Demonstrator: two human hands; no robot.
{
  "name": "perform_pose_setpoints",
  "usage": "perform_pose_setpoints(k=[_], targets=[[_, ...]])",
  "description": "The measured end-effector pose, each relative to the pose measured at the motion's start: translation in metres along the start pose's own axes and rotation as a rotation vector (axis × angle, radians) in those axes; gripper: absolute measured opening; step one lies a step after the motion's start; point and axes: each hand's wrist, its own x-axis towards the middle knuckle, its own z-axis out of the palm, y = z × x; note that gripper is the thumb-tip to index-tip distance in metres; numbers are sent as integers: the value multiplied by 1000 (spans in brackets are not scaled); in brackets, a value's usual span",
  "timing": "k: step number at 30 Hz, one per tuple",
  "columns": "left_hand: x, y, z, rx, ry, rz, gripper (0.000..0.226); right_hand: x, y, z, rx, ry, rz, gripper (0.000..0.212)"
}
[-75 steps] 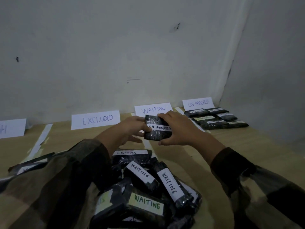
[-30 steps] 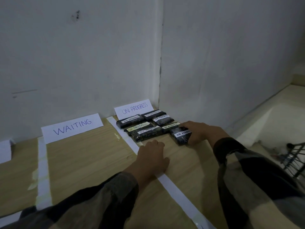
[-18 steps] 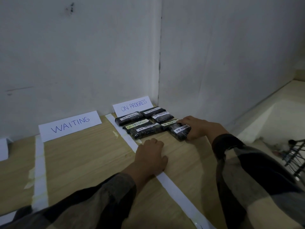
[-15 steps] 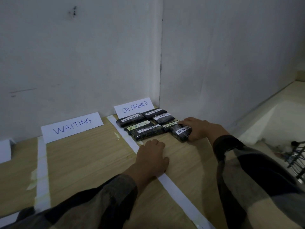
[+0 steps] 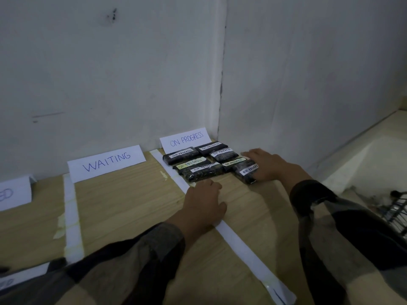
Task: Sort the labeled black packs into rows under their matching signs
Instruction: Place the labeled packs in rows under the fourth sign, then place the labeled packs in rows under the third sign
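Glossy black pack (image 5: 245, 173) against right grip (image 5: 273, 167)

Light wooden tabletop (image 5: 123, 208) is showing fine straight grain, matt and smooth. Long white paper strip (image 5: 248, 256), running 11 to 5 o'clock, is lying flat and matt. Yellowish tape scraps (image 5: 59, 225) at 9 o'clock are looking semi-glossy and wrinkled. Folded white paper signs (image 5: 106, 162) at 12 o'clock are reading matt. Small black plastic-wrapped packs (image 5: 204, 173) at 1 o'clock are glinting: crinkled glossy film, matt paper labels. Grey painted wall (image 5: 110, 73) is looking chalky and scuffed. Plaid cloth sleeves (image 5: 352, 249) at 6 o'clock are looking soft and matt. Dark metal wire rack (image 5: 396, 210) is showing at 3 o'clock.
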Motion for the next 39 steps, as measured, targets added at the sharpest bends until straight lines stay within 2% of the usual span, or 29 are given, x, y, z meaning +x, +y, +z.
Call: perform_pose_setpoints(k=[7,18,31,39], targets=[[-22,-22,-23,60,0,11,54,-35,-54,2,246,192,-98,59],[-87,-81,-91,175,-111,-32,59,-86,-166,2,342,173,-294,41],[-179,-127,-142,120,-214,-21,49,-148,-280,4,404,22,-578,40],[-227,-139,-154,72,-287,-56,45,-179,-318,7,273,-129,-571,45]])
